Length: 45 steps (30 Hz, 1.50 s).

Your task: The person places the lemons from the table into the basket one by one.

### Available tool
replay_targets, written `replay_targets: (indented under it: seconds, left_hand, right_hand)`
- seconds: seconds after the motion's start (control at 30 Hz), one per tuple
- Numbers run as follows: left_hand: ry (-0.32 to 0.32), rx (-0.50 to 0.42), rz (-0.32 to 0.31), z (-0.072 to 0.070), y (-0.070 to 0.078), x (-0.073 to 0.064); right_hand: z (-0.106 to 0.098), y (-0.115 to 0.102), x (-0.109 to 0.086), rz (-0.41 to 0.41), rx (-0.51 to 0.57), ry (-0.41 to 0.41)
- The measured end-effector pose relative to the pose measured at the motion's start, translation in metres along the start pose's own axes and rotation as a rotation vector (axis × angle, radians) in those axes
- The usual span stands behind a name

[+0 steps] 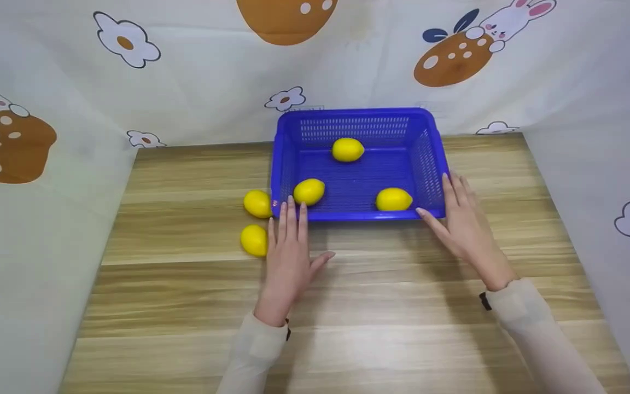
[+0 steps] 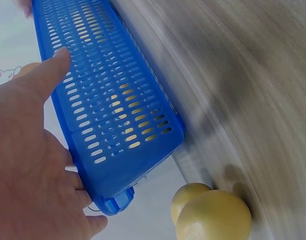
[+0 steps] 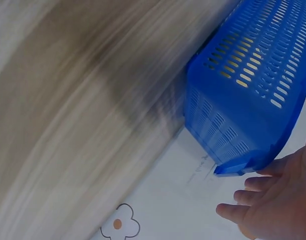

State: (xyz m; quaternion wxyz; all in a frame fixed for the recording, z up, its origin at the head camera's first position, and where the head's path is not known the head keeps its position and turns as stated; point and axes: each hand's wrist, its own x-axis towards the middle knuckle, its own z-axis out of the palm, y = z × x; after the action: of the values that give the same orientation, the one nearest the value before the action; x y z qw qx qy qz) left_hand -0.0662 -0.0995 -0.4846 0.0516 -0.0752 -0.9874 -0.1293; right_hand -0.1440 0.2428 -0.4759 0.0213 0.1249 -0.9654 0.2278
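A blue plastic basket [image 1: 359, 216] with slotted walls holds three lemons: one near the back [image 1: 348, 150], one at the front left [image 1: 309, 192], one at the front right [image 1: 394, 199]. My left hand [image 1: 289, 262] lies at the basket's front left corner, its straight fingertips over the rim and the thumb spread away. At the front right corner is my right hand [image 1: 465, 224], with extended fingers along the outer side and the thumb by the front rim. Both wrist views show the hands beside the basket's rim, not wrapped round it.
Outside the basket on the left, two more lemons lie on the wooden table [image 1: 184, 295], one against the basket's side [image 1: 257, 203] and one beside my left fingers [image 1: 254, 241]. A patterned cloth [image 1: 205, 93] hangs behind the basket and along both sides.
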Motion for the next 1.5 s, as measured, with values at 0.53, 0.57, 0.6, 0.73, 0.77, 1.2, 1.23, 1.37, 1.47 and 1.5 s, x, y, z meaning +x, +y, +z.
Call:
replay_targets:
  seconds: [0.53,0.57,0.6,0.73,0.77,1.2,1.23,1.37,1.47,1.5]
  left_hand:
    - [-0.047,-0.077,0.009,-0.005,-0.006,0.000]
    - [-0.054,-0.083,0.006,-0.005,-0.006,0.000]
    - [-0.064,-0.083,0.003,-0.005,-0.007,0.000]
    - [-0.067,-0.081,0.001,-0.006,-0.008,-0.001]
    - [-0.066,-0.079,0.001,-0.007,-0.008,-0.001]
    - [0.017,-0.130,-0.015,-0.010,-0.016,-0.006]
    - [0.014,-0.134,-0.025,-0.010,-0.017,-0.007]
    - [-0.006,-0.123,-0.063,-0.011,-0.020,-0.009]
    - [-0.014,-0.096,-0.084,-0.012,-0.022,-0.011]
    - [-0.012,-0.093,-0.088,-0.012,-0.022,-0.011]
  right_hand:
    - [0.014,0.002,-0.004,0.037,-0.024,0.017]
    - [0.014,0.002,-0.004,0.035,-0.022,0.018]
    - [0.015,0.002,-0.004,0.035,-0.021,0.018]
    - [0.015,0.002,-0.005,0.033,-0.017,0.015]
    - [0.015,0.003,-0.005,0.033,-0.017,0.014]
    - [0.014,0.003,-0.005,0.052,0.002,-0.007]
    - [0.014,0.003,-0.005,0.051,0.003,-0.005]
    - [0.015,0.003,-0.005,0.049,0.006,0.003]
    - [0.016,0.003,-0.005,0.051,0.009,0.003]
    - [0.016,0.003,-0.005,0.051,0.010,0.001]
